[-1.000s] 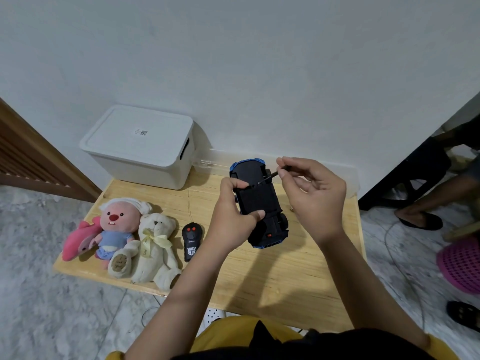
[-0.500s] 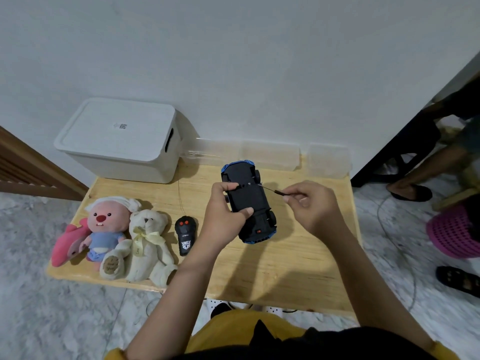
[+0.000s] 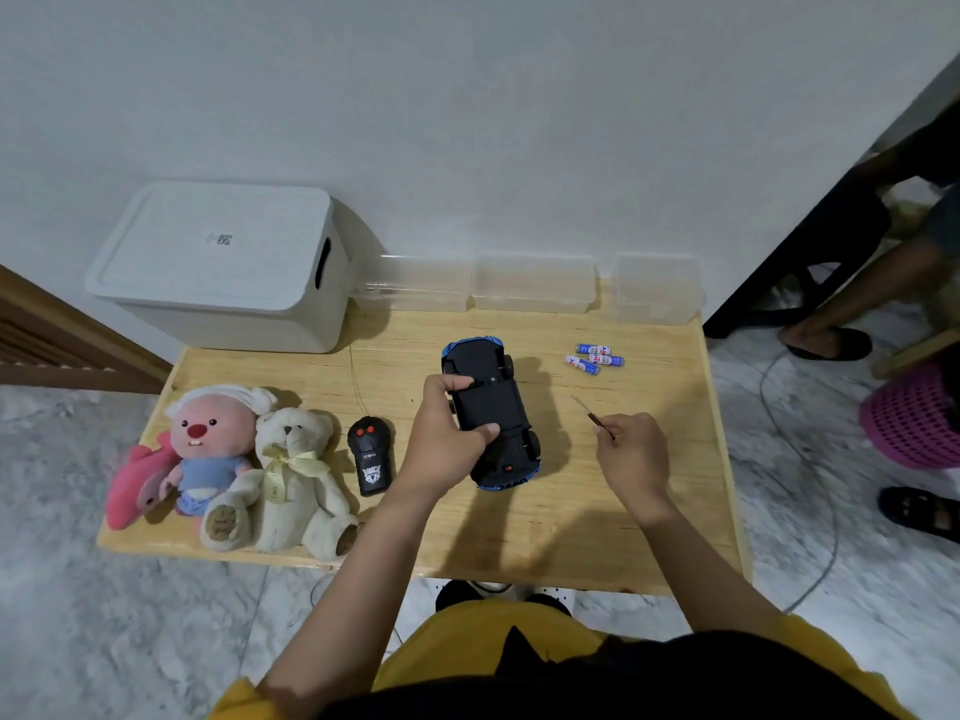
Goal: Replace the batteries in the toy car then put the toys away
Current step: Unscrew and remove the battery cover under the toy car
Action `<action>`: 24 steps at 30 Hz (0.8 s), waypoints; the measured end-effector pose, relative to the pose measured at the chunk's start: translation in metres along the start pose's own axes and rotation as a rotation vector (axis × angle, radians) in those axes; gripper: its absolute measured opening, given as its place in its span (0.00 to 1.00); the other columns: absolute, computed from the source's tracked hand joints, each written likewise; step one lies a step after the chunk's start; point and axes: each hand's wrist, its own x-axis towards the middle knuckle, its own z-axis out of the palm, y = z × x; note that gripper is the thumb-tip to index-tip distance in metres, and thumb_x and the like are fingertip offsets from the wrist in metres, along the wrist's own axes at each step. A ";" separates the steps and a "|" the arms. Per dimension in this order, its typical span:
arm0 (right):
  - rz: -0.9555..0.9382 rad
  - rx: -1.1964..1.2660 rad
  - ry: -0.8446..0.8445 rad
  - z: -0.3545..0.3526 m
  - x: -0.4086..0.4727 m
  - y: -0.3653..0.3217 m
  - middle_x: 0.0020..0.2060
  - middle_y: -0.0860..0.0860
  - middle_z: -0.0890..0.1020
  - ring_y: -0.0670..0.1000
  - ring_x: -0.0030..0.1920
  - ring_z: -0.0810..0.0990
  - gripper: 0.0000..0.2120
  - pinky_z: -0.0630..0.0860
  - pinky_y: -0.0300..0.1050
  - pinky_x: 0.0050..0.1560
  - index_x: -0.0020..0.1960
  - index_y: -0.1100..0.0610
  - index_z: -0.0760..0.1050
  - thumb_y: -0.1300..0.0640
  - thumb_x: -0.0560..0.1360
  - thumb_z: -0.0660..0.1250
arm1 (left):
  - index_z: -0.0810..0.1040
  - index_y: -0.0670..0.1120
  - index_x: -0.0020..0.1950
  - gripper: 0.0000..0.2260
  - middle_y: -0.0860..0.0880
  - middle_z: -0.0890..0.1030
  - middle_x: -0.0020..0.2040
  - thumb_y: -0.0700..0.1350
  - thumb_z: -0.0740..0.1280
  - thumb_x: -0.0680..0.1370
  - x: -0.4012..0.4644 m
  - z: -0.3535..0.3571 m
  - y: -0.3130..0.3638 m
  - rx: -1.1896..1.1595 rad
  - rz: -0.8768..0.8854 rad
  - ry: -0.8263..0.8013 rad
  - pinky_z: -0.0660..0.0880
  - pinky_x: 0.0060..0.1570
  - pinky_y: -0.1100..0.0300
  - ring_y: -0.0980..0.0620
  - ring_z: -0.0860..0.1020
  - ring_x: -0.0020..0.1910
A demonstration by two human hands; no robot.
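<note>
A blue toy car [image 3: 493, 402] lies upside down, black underside up, at the middle of the wooden table [image 3: 571, 527]. My left hand [image 3: 441, 439] grips it from the left side. My right hand [image 3: 631, 449] is off to the right of the car and pinches a thin screwdriver [image 3: 589, 414] whose tip points up and left. Three blue batteries [image 3: 593, 357] lie on the table behind my right hand. A black remote control [image 3: 370, 454] lies left of the car.
A pink plush [image 3: 205, 444], a cream teddy bear [image 3: 296, 475] and a pink dolphin [image 3: 135, 480] sit at the table's left. A lidded white box [image 3: 218, 262] and clear containers [image 3: 532, 283] stand against the wall. A person's feet [image 3: 826, 340] and a pink basket [image 3: 914, 423] are at the right.
My right hand has pulled the screwdriver away from the car's underside, down and to the right. The car has come lower, toward the table. The batteries have come into view.
</note>
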 end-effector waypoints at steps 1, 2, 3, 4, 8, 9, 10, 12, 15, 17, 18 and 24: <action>-0.005 -0.008 0.012 0.001 -0.001 0.001 0.39 0.52 0.79 0.53 0.45 0.78 0.06 0.71 0.42 0.38 0.46 0.54 0.83 0.58 0.74 0.66 | 0.65 0.50 0.57 0.20 0.54 0.71 0.47 0.33 0.69 0.74 0.000 0.000 -0.001 0.007 0.003 -0.005 0.76 0.35 0.65 0.59 0.74 0.45; -0.012 -0.017 0.025 0.003 -0.002 0.001 0.40 0.51 0.77 0.53 0.45 0.77 0.06 0.69 0.42 0.38 0.47 0.55 0.82 0.58 0.74 0.66 | 0.65 0.50 0.57 0.20 0.54 0.71 0.47 0.33 0.69 0.74 -0.001 0.000 -0.001 0.015 0.007 -0.011 0.76 0.34 0.66 0.59 0.74 0.45; -0.015 -0.028 0.039 0.004 -0.003 0.002 0.40 0.50 0.76 0.53 0.44 0.77 0.07 0.68 0.41 0.39 0.48 0.56 0.82 0.58 0.74 0.67 | 0.64 0.50 0.57 0.20 0.54 0.71 0.47 0.33 0.69 0.74 -0.001 0.001 -0.002 0.023 0.012 -0.016 0.76 0.33 0.66 0.59 0.74 0.45; -0.018 -0.038 0.056 0.005 -0.004 0.003 0.40 0.51 0.75 0.53 0.44 0.77 0.07 0.67 0.41 0.39 0.49 0.57 0.82 0.59 0.74 0.67 | 0.64 0.50 0.57 0.20 0.54 0.71 0.47 0.33 0.69 0.74 -0.001 0.000 -0.002 0.031 0.019 -0.020 0.76 0.33 0.66 0.59 0.74 0.45; -0.048 -0.065 0.073 0.010 -0.006 0.008 0.40 0.54 0.78 0.57 0.44 0.78 0.07 0.70 0.42 0.41 0.50 0.59 0.82 0.61 0.72 0.69 | 0.65 0.52 0.56 0.20 0.53 0.72 0.49 0.34 0.69 0.74 0.001 -0.001 -0.006 0.056 0.047 -0.030 0.79 0.39 0.58 0.58 0.74 0.48; -0.051 -0.063 0.071 0.009 -0.006 0.008 0.42 0.55 0.78 0.57 0.46 0.78 0.08 0.72 0.44 0.42 0.51 0.59 0.82 0.61 0.72 0.69 | 0.65 0.52 0.56 0.20 0.52 0.72 0.49 0.34 0.69 0.73 0.001 -0.001 -0.006 0.062 0.052 -0.031 0.80 0.40 0.57 0.58 0.74 0.49; -0.053 -0.042 0.073 0.007 -0.006 0.005 0.44 0.55 0.78 0.57 0.48 0.78 0.10 0.74 0.45 0.45 0.53 0.59 0.81 0.61 0.72 0.70 | 0.65 0.52 0.56 0.20 0.52 0.72 0.49 0.34 0.69 0.73 0.001 -0.002 -0.007 0.067 0.060 -0.033 0.80 0.40 0.57 0.58 0.74 0.49; -0.058 0.093 0.086 -0.002 -0.007 -0.010 0.48 0.54 0.77 0.52 0.50 0.77 0.12 0.74 0.41 0.48 0.55 0.59 0.80 0.61 0.72 0.70 | 0.65 0.51 0.56 0.20 0.52 0.73 0.50 0.33 0.69 0.73 0.002 -0.001 -0.007 0.072 0.079 -0.038 0.80 0.39 0.58 0.59 0.74 0.48; -0.177 0.381 0.105 -0.017 -0.014 -0.047 0.46 0.50 0.77 0.40 0.43 0.76 0.10 0.70 0.25 0.45 0.54 0.58 0.81 0.64 0.73 0.69 | 0.66 0.51 0.56 0.20 0.51 0.73 0.50 0.33 0.69 0.73 0.004 0.000 -0.008 0.073 0.095 -0.043 0.81 0.39 0.57 0.60 0.75 0.47; -0.296 0.466 0.066 -0.022 -0.018 -0.069 0.44 0.49 0.79 0.40 0.42 0.77 0.09 0.72 0.28 0.46 0.53 0.55 0.81 0.62 0.73 0.69 | 0.66 0.51 0.56 0.20 0.50 0.73 0.50 0.33 0.69 0.73 0.005 0.002 -0.008 0.077 0.108 -0.050 0.81 0.39 0.57 0.59 0.75 0.47; -0.348 0.486 0.028 -0.022 -0.020 -0.078 0.44 0.49 0.79 0.41 0.43 0.77 0.09 0.74 0.31 0.47 0.53 0.54 0.81 0.60 0.73 0.70 | 0.66 0.50 0.56 0.20 0.50 0.73 0.50 0.33 0.69 0.73 0.005 0.003 -0.008 0.077 0.120 -0.055 0.81 0.38 0.59 0.58 0.75 0.47; -0.556 0.314 -0.043 -0.021 -0.022 -0.094 0.40 0.49 0.73 0.50 0.42 0.75 0.14 0.75 0.41 0.44 0.56 0.57 0.80 0.54 0.72 0.70 | 0.68 0.49 0.58 0.20 0.52 0.73 0.48 0.33 0.70 0.73 0.003 0.005 -0.007 0.066 0.155 -0.065 0.78 0.32 0.65 0.52 0.78 0.42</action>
